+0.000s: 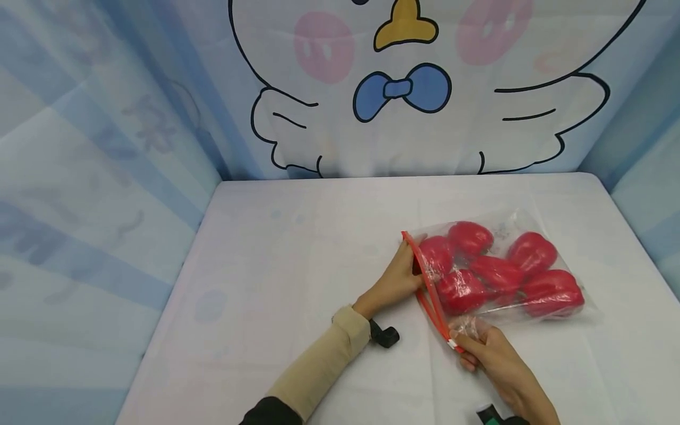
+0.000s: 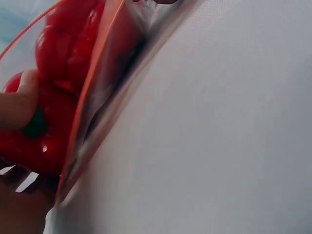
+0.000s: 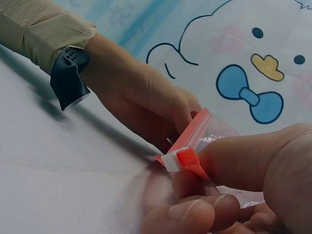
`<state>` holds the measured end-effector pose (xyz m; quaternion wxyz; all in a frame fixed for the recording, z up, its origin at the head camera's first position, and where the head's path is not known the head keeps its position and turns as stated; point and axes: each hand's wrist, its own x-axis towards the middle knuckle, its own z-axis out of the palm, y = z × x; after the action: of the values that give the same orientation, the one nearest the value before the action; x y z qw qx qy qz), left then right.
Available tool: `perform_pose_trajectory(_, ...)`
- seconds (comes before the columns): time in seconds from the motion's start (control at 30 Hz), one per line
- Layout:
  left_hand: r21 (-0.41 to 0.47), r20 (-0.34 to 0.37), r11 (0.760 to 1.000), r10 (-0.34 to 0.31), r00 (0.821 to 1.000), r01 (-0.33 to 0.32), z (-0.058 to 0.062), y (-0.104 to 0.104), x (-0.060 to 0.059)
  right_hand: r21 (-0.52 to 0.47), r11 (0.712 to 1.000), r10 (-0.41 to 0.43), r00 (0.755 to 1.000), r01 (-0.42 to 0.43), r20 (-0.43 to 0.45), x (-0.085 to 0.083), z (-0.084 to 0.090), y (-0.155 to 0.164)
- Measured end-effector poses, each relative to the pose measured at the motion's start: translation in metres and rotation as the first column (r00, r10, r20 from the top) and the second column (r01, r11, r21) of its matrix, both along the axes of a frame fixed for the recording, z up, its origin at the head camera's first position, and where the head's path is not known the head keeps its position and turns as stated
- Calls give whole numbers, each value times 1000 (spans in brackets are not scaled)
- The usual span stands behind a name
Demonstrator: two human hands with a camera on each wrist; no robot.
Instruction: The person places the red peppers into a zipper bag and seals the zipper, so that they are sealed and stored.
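Observation:
A clear zip bag (image 1: 510, 221) lies on the right part of the table with several red bell peppers (image 1: 496, 273) inside. Its orange-red zip edge (image 1: 431, 283) faces left and stands parted. My left hand (image 1: 395, 283) reaches in through that mouth. In the left wrist view its thumb and fingers grip a bell pepper (image 2: 56, 126) with a green stem end. At the near corner of the mouth, my right hand (image 1: 496, 357) pinches the bag's edge between thumb and fingers. Beside that pinch sits a white and orange slider (image 3: 179, 160), seen in the right wrist view.
The table (image 1: 265, 265) has a white cloth over it. A curtain with a cartoon bird (image 1: 395, 136) hangs behind its far edge, and a blue-and-white curtain (image 1: 106, 206) hangs along the left. A black wrist mount (image 1: 383, 335) sticks out from the left sleeve cuff.

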<state>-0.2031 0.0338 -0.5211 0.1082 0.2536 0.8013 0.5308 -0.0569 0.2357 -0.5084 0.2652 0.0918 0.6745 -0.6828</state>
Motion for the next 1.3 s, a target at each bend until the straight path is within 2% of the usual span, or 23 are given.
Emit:
perform_pose_trajectory(0.27,138,88,990,12,996,-24,-3,17,-2,7,1000,11,1000,-11,-11,1,0,0)
perform_pose_trajectory(0.4,163,101,986,22,995,-38,-4,23,-3,17,1000,11,1000,-11,0,1,0,-2)
perform_pose_trajectory(0.73,180,145,984,-34,989,7,0,35,-5,54,998,-31,999,30,17,1,1,-4)
perform_pose_trajectory(0.87,146,134,989,-20,991,1,-1,34,-5,50,998,-38,999,37,21,1,1,-5)
perform_pose_trajectory(0.93,113,104,994,-15,994,4,-1,32,-5,37,999,-37,999,37,18,1,0,-5)
perform_pose_trajectory(1.13,37,35,999,-3,999,1,2,13,0,15,999,-37,999,37,-1,1,-1,-6)
perform_pose_trajectory(1.23,17,13,999,45,999,-45,5,1,7,55,998,-38,999,38,-1,2,1,-9)
perform_pose_trajectory(1.3,36,7,994,102,995,-102,6,-7,11,98,994,-43,999,41,14,4,3,-10)
